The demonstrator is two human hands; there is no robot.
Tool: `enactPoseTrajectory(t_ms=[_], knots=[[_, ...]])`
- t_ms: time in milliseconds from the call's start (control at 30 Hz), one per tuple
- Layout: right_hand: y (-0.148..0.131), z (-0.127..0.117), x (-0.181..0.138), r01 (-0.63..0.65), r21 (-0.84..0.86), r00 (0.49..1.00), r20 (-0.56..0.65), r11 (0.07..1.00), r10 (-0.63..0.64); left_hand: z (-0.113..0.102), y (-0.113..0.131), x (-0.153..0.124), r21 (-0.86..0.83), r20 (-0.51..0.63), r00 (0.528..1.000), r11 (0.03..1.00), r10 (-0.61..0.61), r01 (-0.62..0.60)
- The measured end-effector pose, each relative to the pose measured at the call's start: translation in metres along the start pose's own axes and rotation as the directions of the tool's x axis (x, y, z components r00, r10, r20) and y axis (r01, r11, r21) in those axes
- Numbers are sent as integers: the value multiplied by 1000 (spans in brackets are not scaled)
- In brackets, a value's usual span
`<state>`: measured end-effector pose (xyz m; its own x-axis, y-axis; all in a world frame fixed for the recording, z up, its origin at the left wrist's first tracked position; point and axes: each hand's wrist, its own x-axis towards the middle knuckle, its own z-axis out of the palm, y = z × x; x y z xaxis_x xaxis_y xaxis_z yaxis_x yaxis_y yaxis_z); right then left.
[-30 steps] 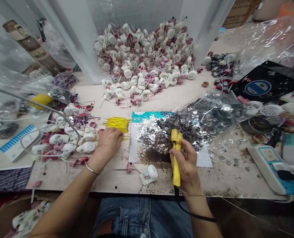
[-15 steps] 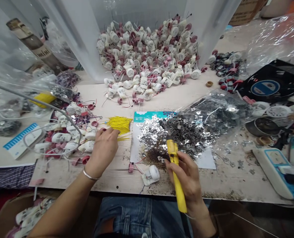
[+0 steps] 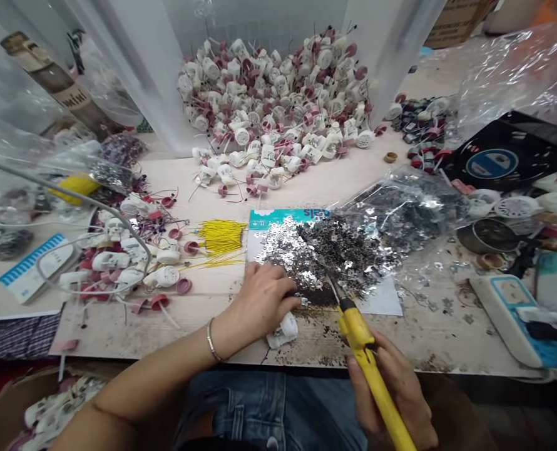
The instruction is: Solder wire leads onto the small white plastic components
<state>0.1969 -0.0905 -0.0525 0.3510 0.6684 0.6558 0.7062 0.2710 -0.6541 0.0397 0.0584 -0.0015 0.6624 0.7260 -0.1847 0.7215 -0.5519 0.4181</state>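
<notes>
Yellow wires lie beyond and left of the white fitting on the worktop. The left hand curls narrowly over it, apparently holding it. Right of it, the right hand grips a yellow soldering iron, tip beside metal tabs. This looks like soldering; the next move calls for bringing the tip to the fitting.

Bright, even light fills the view, leaving only soft shadows under the left hand. Glare flashes off the plastic bag and the metal pieces. The wide lens bends the edges, and the yellow iron looks slightly soft.
</notes>
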Motion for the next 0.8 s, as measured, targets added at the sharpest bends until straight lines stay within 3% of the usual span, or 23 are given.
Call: enactPoseTrajectory(t_ms=[133,267,333,400,500,600,733,800], knots=[[4,17,4,-11,80,995,98,997,3,2,4,12,-17,110,991,997,80,-79],[6,24,12,9,98,989,144,995,-23,-2,-2,14,25,70,979,981,192,-194],[5,18,12,13,81,991,131,997,-23,-6,-7,9,40,23,989,988,145,-146],[3,11,10,13,83,993,112,996,-22,-8,-12,4,47,-16,1000,999,21,-20],[-2,1,4,39,62,994,98,997,-45,-5,-15,0,28,5,994,994,-106,106],[-7,-6,0,65,28,989,132,997,-68,-1,-15,0,31,52,993,994,-107,105],[-11,-14,-4,-77,53,994,81,996,72,-1,-15,0,76,-5,997,994,-74,74],[-11,-16,-5,-78,31,995,71,997,75,-1,-15,1,77,11,997,994,-74,73]])
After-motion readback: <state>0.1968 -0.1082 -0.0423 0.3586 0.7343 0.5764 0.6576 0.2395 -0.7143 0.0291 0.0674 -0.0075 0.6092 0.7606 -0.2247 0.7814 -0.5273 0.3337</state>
